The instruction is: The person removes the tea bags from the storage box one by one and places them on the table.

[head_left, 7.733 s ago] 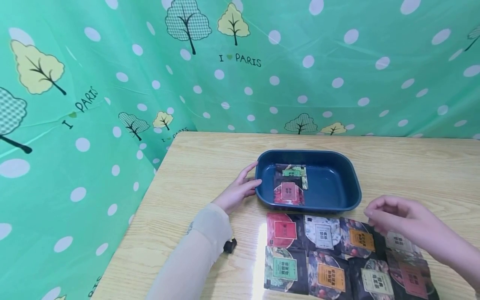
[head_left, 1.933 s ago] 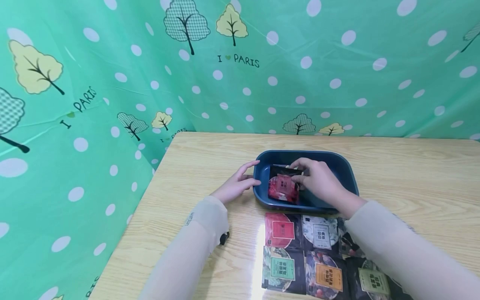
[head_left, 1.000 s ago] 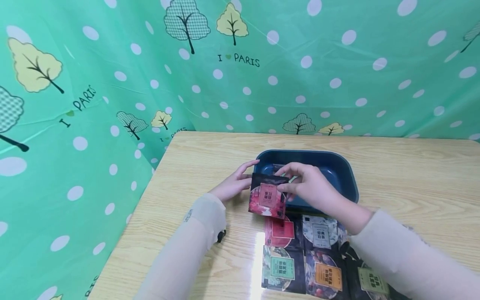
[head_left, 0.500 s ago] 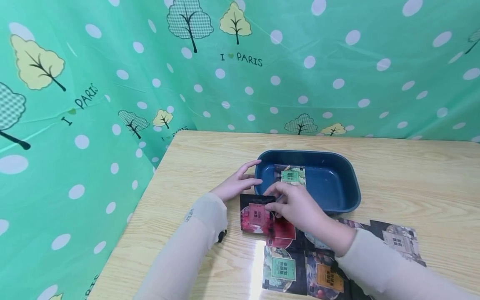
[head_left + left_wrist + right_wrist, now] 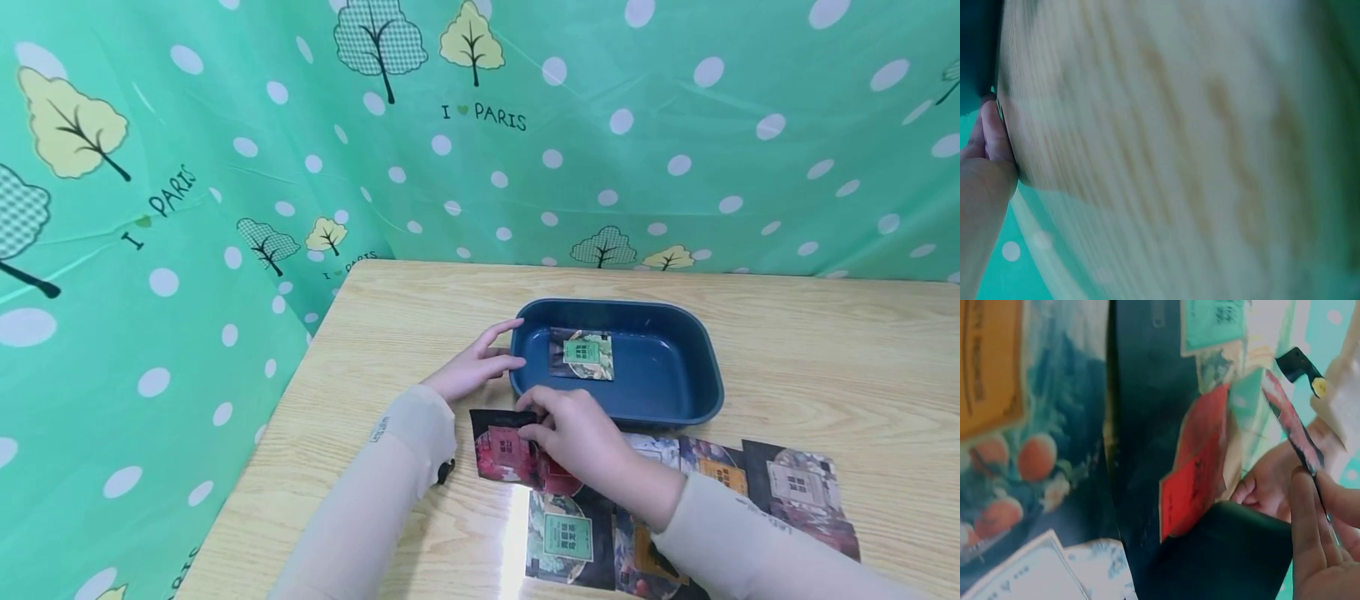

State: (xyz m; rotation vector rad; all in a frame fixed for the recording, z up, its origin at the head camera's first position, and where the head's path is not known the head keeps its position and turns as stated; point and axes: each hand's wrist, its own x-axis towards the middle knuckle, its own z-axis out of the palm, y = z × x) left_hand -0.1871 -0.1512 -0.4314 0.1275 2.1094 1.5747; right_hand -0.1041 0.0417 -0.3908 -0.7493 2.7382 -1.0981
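Note:
My right hand (image 5: 581,429) pinches a dark tea sachet (image 5: 501,450) with a pink label by its top right corner, just below the near left corner of a dark blue basin. In the right wrist view this sachet (image 5: 1288,415) shows nearly edge-on between thumb and fingers. It overlaps a red-label sachet (image 5: 558,481) in the head view. My left hand (image 5: 472,367) rests against the left side of the basin (image 5: 705,358), thumb and index fingertip at the rim and fingers extended. Inside the basin lies one green-label sachet (image 5: 581,354).
Two rows of tea sachets lie in front of the basin, among them a green-label one (image 5: 567,536) and a pale-label one (image 5: 797,483); my right forearm covers several. Bare wood tabletop (image 5: 405,317) shows left of the basin. A patterned green cloth (image 5: 480,183) hangs behind.
Empty at first over the right-hand sachets, my right hand has since lifted the pink-label sachet out of the basin and carried it toward the near left. My left hand has stayed at the rim.

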